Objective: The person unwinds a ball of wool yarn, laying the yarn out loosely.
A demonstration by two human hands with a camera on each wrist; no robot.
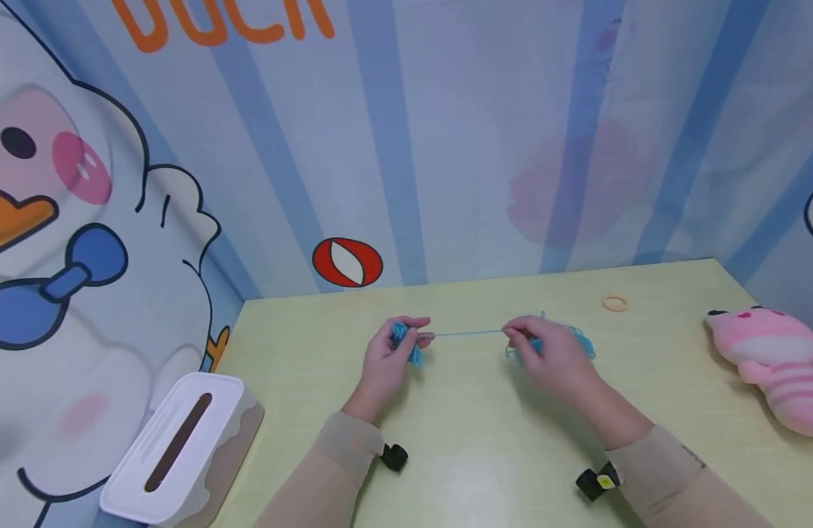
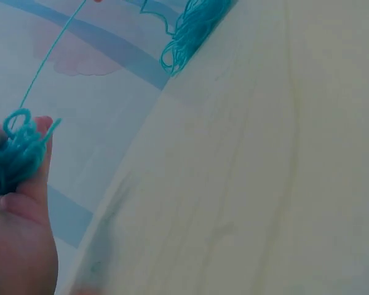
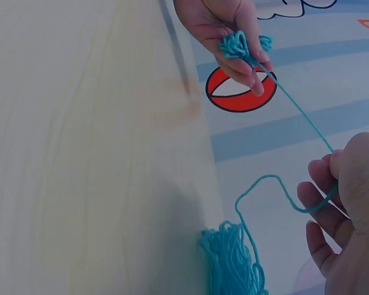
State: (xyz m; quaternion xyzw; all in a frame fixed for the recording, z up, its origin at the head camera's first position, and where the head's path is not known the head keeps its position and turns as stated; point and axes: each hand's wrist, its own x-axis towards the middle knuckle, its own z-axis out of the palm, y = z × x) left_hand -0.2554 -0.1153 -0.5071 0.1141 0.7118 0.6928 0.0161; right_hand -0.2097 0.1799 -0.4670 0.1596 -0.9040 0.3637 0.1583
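Note:
In the head view my left hand [image 1: 387, 356] grips a small bundle of blue yarn [image 1: 398, 334], with loops poking out past the thumb and fingers. A taut strand [image 1: 469, 333] runs from that bundle to my right hand [image 1: 555, 356], which pinches it between thumb and forefinger. Below the right hand lies a larger loose skein of the same yarn [image 3: 230, 261] on the table, partly hidden by the hand in the head view. From the right fingers a slack length of yarn [image 3: 267, 178] curves down to this skein, as the right wrist view shows.
An orange ring [image 1: 615, 303] lies toward the back right of the pale table [image 1: 459, 455]. At the right edge is a pink striped plush toy [image 1: 776, 367]. A white tissue box [image 1: 182, 447] stands at the left. A patterned cloth [image 1: 446, 147] hangs behind.

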